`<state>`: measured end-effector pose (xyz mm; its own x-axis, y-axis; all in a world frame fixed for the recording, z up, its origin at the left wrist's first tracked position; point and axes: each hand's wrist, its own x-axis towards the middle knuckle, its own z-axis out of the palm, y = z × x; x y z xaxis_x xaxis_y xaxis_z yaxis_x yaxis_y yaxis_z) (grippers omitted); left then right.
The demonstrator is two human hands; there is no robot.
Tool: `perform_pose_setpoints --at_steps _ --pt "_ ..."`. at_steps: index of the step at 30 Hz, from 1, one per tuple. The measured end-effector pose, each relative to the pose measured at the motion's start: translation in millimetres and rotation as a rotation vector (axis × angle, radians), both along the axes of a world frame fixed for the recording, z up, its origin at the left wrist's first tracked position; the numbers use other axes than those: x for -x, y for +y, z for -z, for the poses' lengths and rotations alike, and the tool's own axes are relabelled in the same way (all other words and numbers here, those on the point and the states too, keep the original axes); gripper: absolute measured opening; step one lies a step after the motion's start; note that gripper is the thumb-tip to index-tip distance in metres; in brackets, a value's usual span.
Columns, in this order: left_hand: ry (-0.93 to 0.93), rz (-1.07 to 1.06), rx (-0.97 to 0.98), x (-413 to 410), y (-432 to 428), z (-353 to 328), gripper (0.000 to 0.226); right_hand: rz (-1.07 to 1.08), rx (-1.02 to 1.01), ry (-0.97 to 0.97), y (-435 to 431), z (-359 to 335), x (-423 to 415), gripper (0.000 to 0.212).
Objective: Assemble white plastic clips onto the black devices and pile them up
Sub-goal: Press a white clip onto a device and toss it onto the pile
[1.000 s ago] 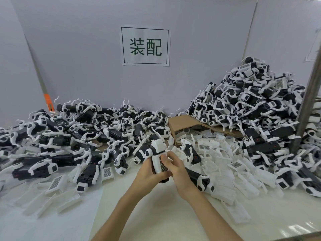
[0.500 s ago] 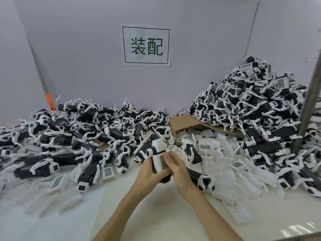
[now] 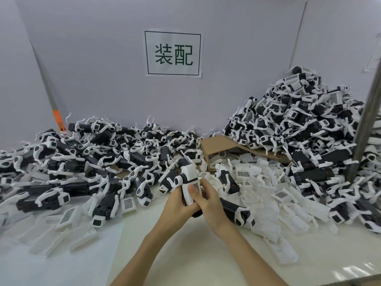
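- Gripping one black device [image 3: 186,178] with both hands just below frame centre, clear of the pale table [image 3: 185,254].
- Left hand [image 3: 177,205]: curled round the device from 9 o'clock, palm against its side.
- Right hand [image 3: 209,200]: curled round the same device from 3 o'clock, with the fingertips out of sight behind it.
- On the device's near face, a white clip [image 3: 188,196] with a thumb pressed across it; hard to say which hand the thumb belongs to.
- Cannot tell whether the clip is fully seated, since the thumb and palms cover the join.
- Lower end of the device buried between the palms, leaving only a dark sliver at 6 o'clock.
- At 4 o'clock from the hands, a second device [image 3: 237,211] lying on the table, its near end covered by the right wrist.
- At 2 o'clock, a tall heap [image 3: 299,120] of clipped devices, crossed by a grey metal post [image 3: 366,131] and cut off by the right edge.
- From 9 to 11 o'clock, a low spread [image 3: 92,157] of more devices running off the left edge.
- Loose clips [image 3: 266,182] strewn at 3 to 4 o'clock, several with a dark grid label.
- More at 8 o'clock, blurred toward the frame edge.
- At 1 o'clock, a cardboard box [image 3: 218,145], its far end buried under the heap.
- At 12 o'clock on the wall, a paper sign [image 3: 173,53] with two characters.
- At 10 o'clock, an orange item [image 3: 58,120] half hidden behind the spread and too small to identify.
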<state>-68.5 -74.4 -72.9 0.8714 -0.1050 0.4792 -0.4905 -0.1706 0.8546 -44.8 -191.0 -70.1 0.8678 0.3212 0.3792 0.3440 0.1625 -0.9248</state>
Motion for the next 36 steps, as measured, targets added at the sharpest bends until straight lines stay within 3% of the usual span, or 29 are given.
perform_pose_setpoints --at_steps 5,11,15,17,20,29,33,36 --pt "0.055 -0.031 -0.029 -1.9 3.6 2.5 0.007 0.055 0.102 -0.005 3.5 3.4 -2.4 0.066" --pt "0.071 -0.078 -0.009 -0.9 1.9 1.6 0.013 0.014 0.094 0.029 2.3 4.8 -3.7 0.04" --pt "0.074 -0.064 -0.009 0.8 2.4 1.2 0.004 -0.014 0.081 0.083 1.2 1.7 -1.8 0.045" --pt "0.123 -0.009 0.04 3.5 2.5 -0.6 0.013 0.004 0.085 0.124 0.0 -0.2 -2.1 0.051" --pt "0.21 0.056 0.074 6.1 2.6 -1.2 0.029 0.059 0.092 0.191 -1.9 -0.1 -5.8 0.044" --pt "0.24 0.055 0.092 7.1 4.1 -2.8 0.038 0.086 0.071 0.217 -0.9 -1.6 -6.2 0.045" --pt "0.214 -0.137 -0.088 6.2 0.9 0.8 0.032 0.109 0.097 0.183 2.2 1.5 -5.1 0.036" --pt "0.08 -0.408 -0.42 -0.6 5.4 5.4 0.016 0.176 0.135 0.075 0.3 4.2 -8.1 0.014"
